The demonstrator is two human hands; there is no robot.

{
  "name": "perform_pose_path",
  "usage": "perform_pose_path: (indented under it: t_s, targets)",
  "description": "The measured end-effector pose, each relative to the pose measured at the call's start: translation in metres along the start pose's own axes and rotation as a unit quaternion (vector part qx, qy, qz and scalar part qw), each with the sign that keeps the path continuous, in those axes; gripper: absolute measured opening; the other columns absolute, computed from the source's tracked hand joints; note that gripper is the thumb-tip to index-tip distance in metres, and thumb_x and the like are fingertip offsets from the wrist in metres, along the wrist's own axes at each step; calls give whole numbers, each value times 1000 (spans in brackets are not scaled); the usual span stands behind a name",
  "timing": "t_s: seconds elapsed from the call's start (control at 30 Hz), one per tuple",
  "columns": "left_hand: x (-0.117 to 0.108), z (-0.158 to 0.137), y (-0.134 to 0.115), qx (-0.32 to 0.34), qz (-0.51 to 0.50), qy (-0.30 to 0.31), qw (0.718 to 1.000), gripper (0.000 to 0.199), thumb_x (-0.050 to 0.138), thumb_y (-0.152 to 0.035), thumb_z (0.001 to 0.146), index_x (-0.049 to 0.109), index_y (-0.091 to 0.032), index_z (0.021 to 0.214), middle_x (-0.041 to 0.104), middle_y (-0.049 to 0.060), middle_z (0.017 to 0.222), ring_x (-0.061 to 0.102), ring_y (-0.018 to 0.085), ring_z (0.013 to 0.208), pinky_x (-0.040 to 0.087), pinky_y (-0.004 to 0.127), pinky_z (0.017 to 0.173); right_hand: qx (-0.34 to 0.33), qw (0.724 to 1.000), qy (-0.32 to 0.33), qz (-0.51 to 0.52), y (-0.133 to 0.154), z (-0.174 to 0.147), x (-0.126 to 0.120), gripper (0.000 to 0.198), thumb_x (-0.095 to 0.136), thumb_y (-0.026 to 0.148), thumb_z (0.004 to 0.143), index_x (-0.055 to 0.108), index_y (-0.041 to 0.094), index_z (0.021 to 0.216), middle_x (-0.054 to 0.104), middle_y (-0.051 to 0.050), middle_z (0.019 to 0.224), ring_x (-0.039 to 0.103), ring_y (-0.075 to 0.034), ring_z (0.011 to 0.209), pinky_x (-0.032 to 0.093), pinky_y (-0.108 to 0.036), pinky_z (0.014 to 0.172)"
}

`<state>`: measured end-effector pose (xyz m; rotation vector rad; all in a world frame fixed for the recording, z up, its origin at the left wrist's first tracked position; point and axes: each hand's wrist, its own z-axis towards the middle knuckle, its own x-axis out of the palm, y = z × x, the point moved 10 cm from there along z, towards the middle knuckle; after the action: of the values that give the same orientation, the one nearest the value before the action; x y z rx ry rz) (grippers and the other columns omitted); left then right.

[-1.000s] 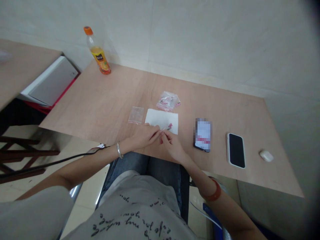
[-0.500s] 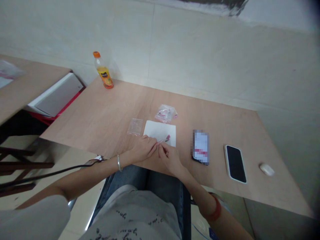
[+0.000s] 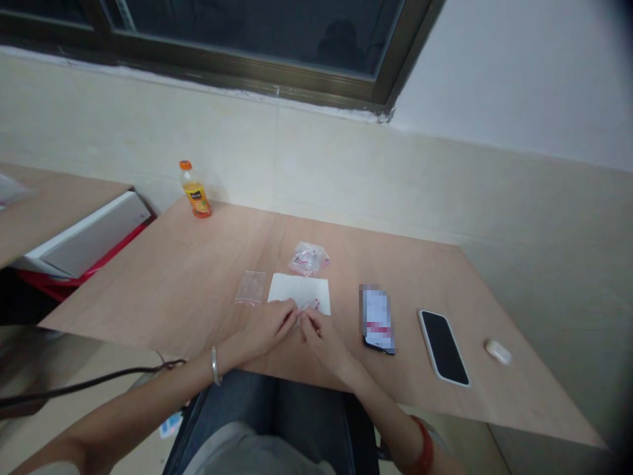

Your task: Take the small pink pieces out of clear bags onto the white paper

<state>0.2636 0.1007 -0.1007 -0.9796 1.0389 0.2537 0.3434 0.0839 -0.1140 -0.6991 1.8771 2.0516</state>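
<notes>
Over the near edge of a white paper sheet (image 3: 297,285), both hands meet with fingertips nearly touching. My left hand (image 3: 274,324) is closed in a pinch, and my right hand (image 3: 320,335) pinches beside it. Between them shows a small clear and pink thing (image 3: 311,305), too small and blurred for its kind to be told; the fingers partly cover it. Just left of the paper lies a flat clear zip bag (image 3: 250,287) with a pinkish strip. Behind the paper rests a crumpled clear plastic bag (image 3: 308,258) with pink and white bits inside.
To the right on the wooden table (image 3: 163,284) lie a phone with a blurred screen (image 3: 378,320), a white-edged phone (image 3: 444,348) and a small white case (image 3: 498,351). An orange-drink bottle (image 3: 196,191) stands at the back left. A dark cable (image 3: 93,380) crosses at lower left.
The view has tilted up, showing the window and shifting the table lower. Both hands remain together at the paper; the pink part now sits closer to the fingertips.
</notes>
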Motion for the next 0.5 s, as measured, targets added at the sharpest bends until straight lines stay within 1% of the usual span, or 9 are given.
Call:
perform_pose_path:
  t_s: [0.07,0.17,0.23,0.27,0.3,0.4,0.5]
  targets:
    - [-5,4,-7,1,-23,4,1000,33,23,-33,96,49,-17,84,57,2,72,53,13,65,40,25,61,-4,1000,-4,22,9,1,-8,35,34,34,90,44,19,61,48,2,56,45,-11,53,32,-23,53]
    - [-17,10,-28,47,-7,-2,999,33,22,-31,96,50,-17,85,58,2,74,54,14,66,41,26,64,-26,999,-21,37,28,0,-24,38,32,35,92,45,19,60,49,2,56,47,-11,54,35,-23,56]
    - [-34,13,-44,79,17,-33,996,31,25,-29,96,51,-17,87,59,3,78,55,14,69,42,27,66,-45,998,-24,28,42,-1,-36,37,32,33,92,46,19,61,49,2,56,47,-11,55,36,-23,57]
    - [-43,14,-52,91,28,-48,994,29,27,-28,95,52,-16,87,60,4,80,55,14,71,42,27,67,-55,998,-12,18,50,-2,-39,36,33,31,91,47,18,61,51,1,58,49,-11,57,37,-23,58]
    - [-52,14,-61,99,42,-64,992,28,28,-26,95,53,-16,85,60,4,81,55,15,72,42,28,69,-65,998,-14,13,58,-3,-45,36,34,30,90,48,18,60,52,1,58,50,-11,58,38,-23,60]
    - [-75,11,-87,104,97,-102,985,27,31,-24,94,54,-15,83,59,6,86,55,16,79,42,29,74,-93,995,-30,11,83,-8,-62,37,35,31,89,50,17,58,54,0,57,52,-11,58,40,-23,62]
    - [-92,0,-107,70,159,-162,971,26,31,-23,94,55,-15,89,59,8,95,55,19,89,39,32,78,-102,993,-52,9,103,-17,-73,39,36,35,88,49,17,55,52,1,52,50,-11,53,40,-22,58]
